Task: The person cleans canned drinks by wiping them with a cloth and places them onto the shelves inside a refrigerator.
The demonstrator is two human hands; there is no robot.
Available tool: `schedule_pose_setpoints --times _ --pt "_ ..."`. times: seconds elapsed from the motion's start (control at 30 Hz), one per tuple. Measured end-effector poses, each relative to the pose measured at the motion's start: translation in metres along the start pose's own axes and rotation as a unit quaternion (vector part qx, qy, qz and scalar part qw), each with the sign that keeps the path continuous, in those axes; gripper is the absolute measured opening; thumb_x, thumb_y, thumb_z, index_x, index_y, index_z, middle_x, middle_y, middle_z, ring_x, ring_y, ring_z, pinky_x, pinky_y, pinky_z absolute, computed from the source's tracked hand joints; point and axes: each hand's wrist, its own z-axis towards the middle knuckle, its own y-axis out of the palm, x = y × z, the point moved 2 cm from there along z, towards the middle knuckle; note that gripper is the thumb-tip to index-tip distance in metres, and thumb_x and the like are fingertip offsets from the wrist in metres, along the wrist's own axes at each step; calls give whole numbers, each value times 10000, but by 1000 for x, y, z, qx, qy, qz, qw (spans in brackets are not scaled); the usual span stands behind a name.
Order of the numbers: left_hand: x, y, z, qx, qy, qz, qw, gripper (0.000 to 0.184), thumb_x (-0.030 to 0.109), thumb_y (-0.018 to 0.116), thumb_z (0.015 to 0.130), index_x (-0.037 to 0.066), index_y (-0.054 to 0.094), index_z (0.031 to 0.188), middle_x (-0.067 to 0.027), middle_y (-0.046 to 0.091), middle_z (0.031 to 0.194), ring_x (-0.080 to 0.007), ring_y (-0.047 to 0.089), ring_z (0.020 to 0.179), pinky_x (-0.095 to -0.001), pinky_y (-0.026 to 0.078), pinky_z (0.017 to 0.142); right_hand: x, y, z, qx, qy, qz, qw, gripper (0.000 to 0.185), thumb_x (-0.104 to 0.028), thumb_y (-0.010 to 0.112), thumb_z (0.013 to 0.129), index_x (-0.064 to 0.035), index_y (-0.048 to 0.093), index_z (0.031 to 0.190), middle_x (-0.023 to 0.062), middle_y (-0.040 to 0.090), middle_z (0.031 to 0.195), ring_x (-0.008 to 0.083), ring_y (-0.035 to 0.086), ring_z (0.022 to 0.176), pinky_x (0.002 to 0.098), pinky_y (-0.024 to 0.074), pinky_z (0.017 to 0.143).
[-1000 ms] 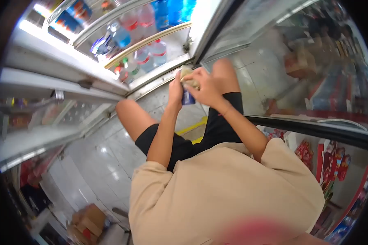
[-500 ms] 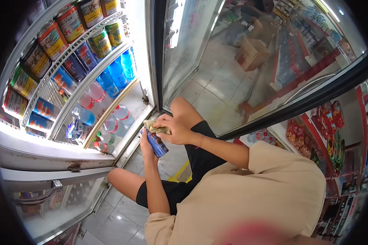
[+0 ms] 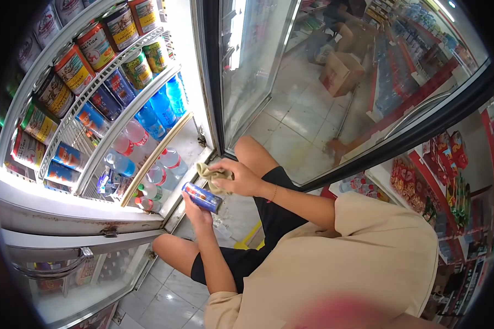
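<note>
A blue can [image 3: 203, 198] lies tilted in my left hand [image 3: 197, 215], whose fingers are wrapped round its lower side. Just above the can, my right hand [image 3: 237, 176] grips a crumpled beige cloth [image 3: 214, 178]. The cloth hangs close to the can's upper side; whether they touch I cannot tell. Both hands are in front of the open fridge, over the sill. On the fridge's lower shelves are blue bottles [image 3: 149, 122] and clear bottles with red labels [image 3: 170, 159]. Several cans [image 3: 73, 67] stand in rows on the racks above.
An open glass door [image 3: 313, 109] with a dark frame stands to the right, a cardboard box [image 3: 341, 74] and a person [image 3: 343, 16] visible through it. Another glass door [image 3: 82, 274] is at lower left. Red-edged shelves [image 3: 422, 186] hold packets at the right.
The view has swung towards the fridge shelves. Since half a second ago the can has turned more level in my left hand, and the cloth has come away from its top face.
</note>
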Motion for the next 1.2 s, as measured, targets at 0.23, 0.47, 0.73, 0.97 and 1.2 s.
schedule_pose_setpoints --times 0.23,0.47,0.73,0.97,1.2 --pt "-24 -8 7 -20 -70 -22 997 548 510 388 1090 33 580 1282 -125 701 1070 -253 712 911 -422 601 835 26 39 -30 -49 -58 -140 987 273 -93 712 857 -85 721 1130 130 556 1183 290 618 1062 364 493 948" --pt "-7 1 2 12 -80 44 996 606 611 458 1033 36 592 1170 -123 696 943 -250 718 822 -392 621 731 27 16 -39 -126 65 -62 988 286 -106 732 849 -77 729 1134 84 634 1107 226 639 1074 352 492 967" --pt "-35 26 -12 -124 -126 50 983 462 462 444 1085 49 575 1246 -121 670 1044 -233 708 873 -423 626 750 16 -1 9 -8 -26 -119 992 339 -132 696 843 -73 684 1176 153 568 1156 297 600 1083 393 489 957" --pt "-15 2 8 -4 -71 98 993 568 531 422 1076 15 629 1192 -102 715 996 -195 685 815 -348 566 729 12 25 -51 -143 36 -142 979 302 -109 690 842 -78 646 1139 140 515 1140 300 595 1020 369 482 903" --pt "-3 19 -7 -94 -72 70 990 437 456 503 1064 48 613 1176 -80 698 946 -151 680 767 -308 578 693 -17 7 -9 -41 -72 -89 993 220 -52 629 843 -62 611 1063 112 506 1089 262 582 1003 349 478 891"
